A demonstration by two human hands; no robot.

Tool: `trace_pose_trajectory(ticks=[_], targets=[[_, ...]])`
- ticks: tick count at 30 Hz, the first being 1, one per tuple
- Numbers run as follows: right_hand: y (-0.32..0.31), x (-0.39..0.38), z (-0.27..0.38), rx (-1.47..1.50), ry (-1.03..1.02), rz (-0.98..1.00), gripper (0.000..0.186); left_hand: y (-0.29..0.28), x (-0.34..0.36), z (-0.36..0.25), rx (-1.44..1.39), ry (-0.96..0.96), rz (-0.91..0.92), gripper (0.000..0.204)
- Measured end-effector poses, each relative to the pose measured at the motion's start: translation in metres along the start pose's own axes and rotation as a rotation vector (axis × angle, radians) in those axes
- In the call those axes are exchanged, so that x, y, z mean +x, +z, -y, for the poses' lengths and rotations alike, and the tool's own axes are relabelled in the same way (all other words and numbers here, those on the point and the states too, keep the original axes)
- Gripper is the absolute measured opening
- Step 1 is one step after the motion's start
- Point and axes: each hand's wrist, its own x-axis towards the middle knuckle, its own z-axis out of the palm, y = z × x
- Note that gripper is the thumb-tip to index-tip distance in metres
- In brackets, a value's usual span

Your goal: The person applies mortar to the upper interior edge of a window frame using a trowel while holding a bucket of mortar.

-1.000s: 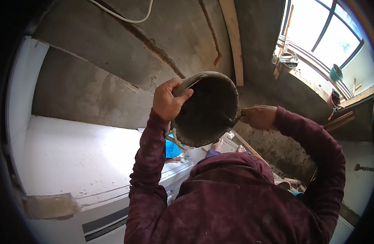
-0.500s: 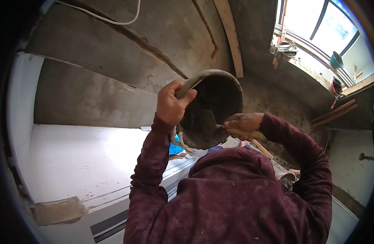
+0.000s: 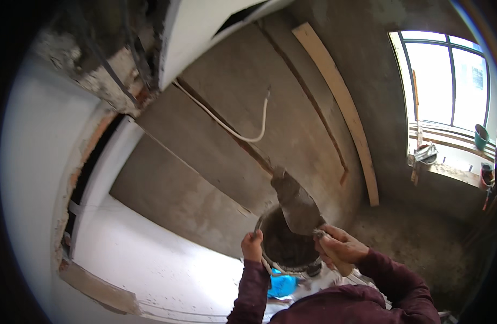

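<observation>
Left hand (image 3: 252, 247) grips a bucket (image 3: 269, 232), right hand (image 3: 343, 246) squeezes a trowel (image 3: 301, 209); the wall (image 3: 291, 135) looks mostly covered, its grooves (image 3: 255, 154) unfilled.

Left hand (image 3: 252, 248) gripping, upright; right hand (image 3: 350, 248) clenched, angled leftward.

The view comes from a wide fisheye camera, the left of a side-by-side pair worn on the head. It looks forward and down, upright and unmirrored. The left hand (image 3: 252, 247), right hand (image 3: 343, 248) and bucket (image 3: 275, 229) sit near the lens, low in the view; the wall (image 3: 291, 124) spans the middle behind them, and the window (image 3: 427, 81) lies farther off, upper right. Straight edges bend toward the rim.
</observation>
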Motion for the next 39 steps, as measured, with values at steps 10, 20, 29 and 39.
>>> trace_pose_trajectory(ticks=[10, 20, 29, 39], targets=[[0.102, 0.204, 0.050, -0.370, -1.063, -0.141, 0.024, -0.081, -0.005, 0.042, 0.056, -0.096, -0.210, 0.036], [0.199, 0.303, 0.114, -0.373, -1.275, -0.118, 0.024, -0.127, -0.052, 0.094, 0.032, -0.362, -0.410, 0.036], [0.258, 0.322, 0.130, -0.223, -1.348, -0.056, 0.025, -0.143, -0.069, 0.124, 0.021, -0.650, -0.371, 0.040], [0.276, 0.316, 0.148, -0.140, -1.392, -0.095, 0.022, -0.142, -0.089, 0.130, 0.033, -0.645, -0.377, 0.037]])
